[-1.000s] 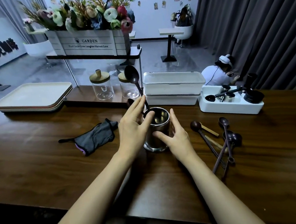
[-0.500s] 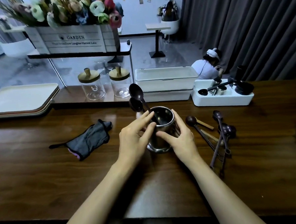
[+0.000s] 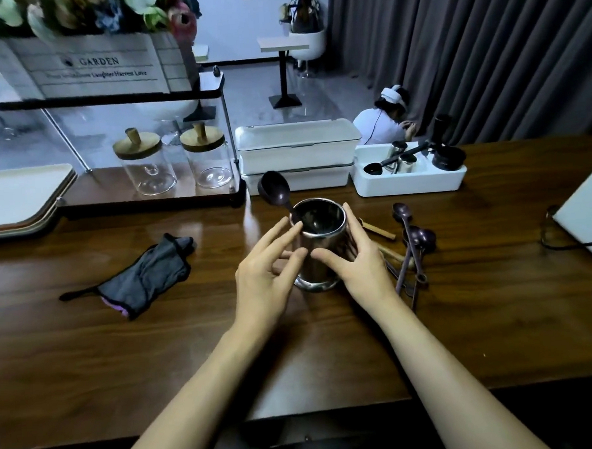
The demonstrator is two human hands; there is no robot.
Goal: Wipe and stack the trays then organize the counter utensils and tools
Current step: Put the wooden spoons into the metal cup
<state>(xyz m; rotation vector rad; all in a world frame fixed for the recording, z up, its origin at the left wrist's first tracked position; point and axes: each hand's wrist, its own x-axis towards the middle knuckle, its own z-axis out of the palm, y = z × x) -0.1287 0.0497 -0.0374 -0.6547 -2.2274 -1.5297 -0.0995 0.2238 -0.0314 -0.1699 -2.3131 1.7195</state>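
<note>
The long brown counter (image 3: pixel 498 316) is dark and shiny. In the middle stands a metal cup (image 3: pixel 318 219) with one dark spoon (image 3: pixel 274 191) leaning out of it. The right hand (image 3: pixel 360 265) holds the cup, with the thumb in front and the fingers round its side. The left hand (image 3: pixel 265 281) is spread wide, its straight fingers touching the cup. More spoons (image 3: pixel 417 238) lie in a heap just right of the cup. A grey cloth (image 3: pixel 146 276) lies to the left, and the stacked trays (image 3: pixel 19 201) sit at the far left.
</note>
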